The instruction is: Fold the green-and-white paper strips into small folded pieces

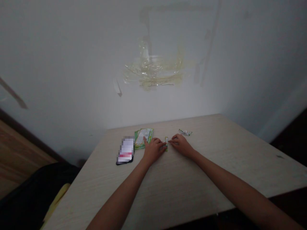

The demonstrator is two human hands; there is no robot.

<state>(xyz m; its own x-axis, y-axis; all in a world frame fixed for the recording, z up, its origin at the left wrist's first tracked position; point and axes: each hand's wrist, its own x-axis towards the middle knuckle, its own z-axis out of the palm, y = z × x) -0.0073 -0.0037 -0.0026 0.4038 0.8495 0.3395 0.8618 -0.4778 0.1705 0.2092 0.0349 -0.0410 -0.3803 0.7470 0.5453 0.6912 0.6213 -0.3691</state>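
A small narrow green-and-white packet (166, 139) lies flat on the table between my two hands. My left hand (153, 150) is palm down, its fingertips closed on the left side of this packet, and one of its fingers stretches away over a larger packet. From the other side, my right hand (181, 144) brings thumb and fingers together in a pinch at the packet's right edge. Left of my left hand are flat green-and-white printed packets (141, 138), partly overlapping. Fine detail on the small packet is too small to make out.
A phone (125, 150) with a blurred-out screen lies at the left of the pale wooden table (203, 198). Beyond my right hand is a crumpled wrapper (185, 132). Behind the table rises a wall (91, 64) with tape remnants (153, 72). Dark and yellow cloth (56, 201) shows at lower left.
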